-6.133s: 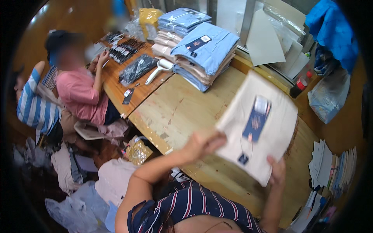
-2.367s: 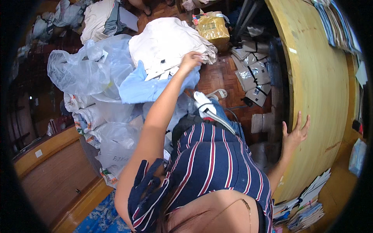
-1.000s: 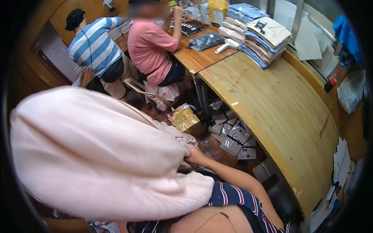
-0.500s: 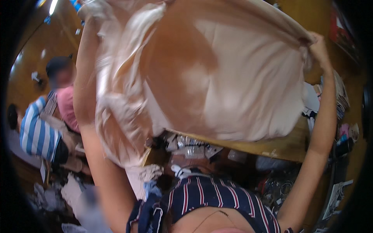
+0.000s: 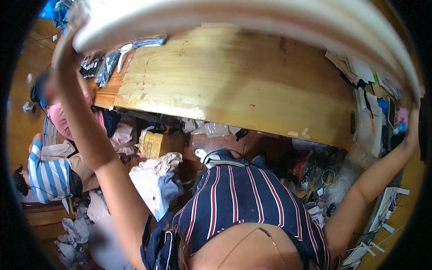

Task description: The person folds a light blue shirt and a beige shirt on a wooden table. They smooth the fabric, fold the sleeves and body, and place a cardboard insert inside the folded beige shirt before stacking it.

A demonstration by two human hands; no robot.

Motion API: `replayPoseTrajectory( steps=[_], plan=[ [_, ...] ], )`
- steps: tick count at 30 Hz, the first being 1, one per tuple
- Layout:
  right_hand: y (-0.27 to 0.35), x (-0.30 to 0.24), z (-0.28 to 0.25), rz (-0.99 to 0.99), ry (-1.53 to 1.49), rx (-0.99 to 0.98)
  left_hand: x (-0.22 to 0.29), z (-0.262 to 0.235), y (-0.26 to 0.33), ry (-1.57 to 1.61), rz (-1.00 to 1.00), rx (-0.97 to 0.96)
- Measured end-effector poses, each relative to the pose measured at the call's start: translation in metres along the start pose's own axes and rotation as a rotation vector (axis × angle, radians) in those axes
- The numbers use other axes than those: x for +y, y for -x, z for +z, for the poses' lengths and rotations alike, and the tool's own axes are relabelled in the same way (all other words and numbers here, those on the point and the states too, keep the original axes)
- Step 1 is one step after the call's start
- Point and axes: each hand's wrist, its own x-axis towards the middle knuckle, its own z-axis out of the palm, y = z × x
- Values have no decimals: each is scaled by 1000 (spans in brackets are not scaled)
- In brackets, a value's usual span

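Note:
A wide pale beige cloth (image 5: 270,15) is stretched between my raised hands, blurred and arching across the top of the view. My left hand (image 5: 77,20) grips its left end at the upper left, fingers smeared a little by motion. At the far right my right hand (image 5: 410,110) is closed on the other end, its fingers mostly lost against the fabric. Below the cloth lies the wooden table (image 5: 234,85), its worn yellowish top partly in shadow. The cloth's far side is out of view.
On the table's left lie a dark plastic-wrapped packet (image 5: 107,67) and a white long-handled tool (image 5: 122,56). Papers (image 5: 346,67) and a notebook (image 5: 366,121) cover its right end. A cardboard box (image 5: 157,144) and piled garments (image 5: 155,175) sit below; two people are at left.
The cloth hung broad in front of me and hid most of the table. Now it has swung up and away, drawn wider, with my hands farther apart and the tabletop exposed.

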Motion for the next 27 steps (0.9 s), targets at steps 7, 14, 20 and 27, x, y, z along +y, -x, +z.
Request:
replayPoseTrajectory(
  steps=[7, 14, 20, 27],
  plan=[
    [126, 61, 87, -59, 128, -763, -197, 58, 128, -476, -610, -302],
    [135, -132, 252, 108, -480, -647, -271, 142, 130, -834, 259, -232],
    [154, -268, 379, -41, -850, -726, -279, 144, 96, -689, 285, -298],
    [156, -291, 405, 16, -507, -698, -279, 114, 97, -515, 139, -462]
  ],
)
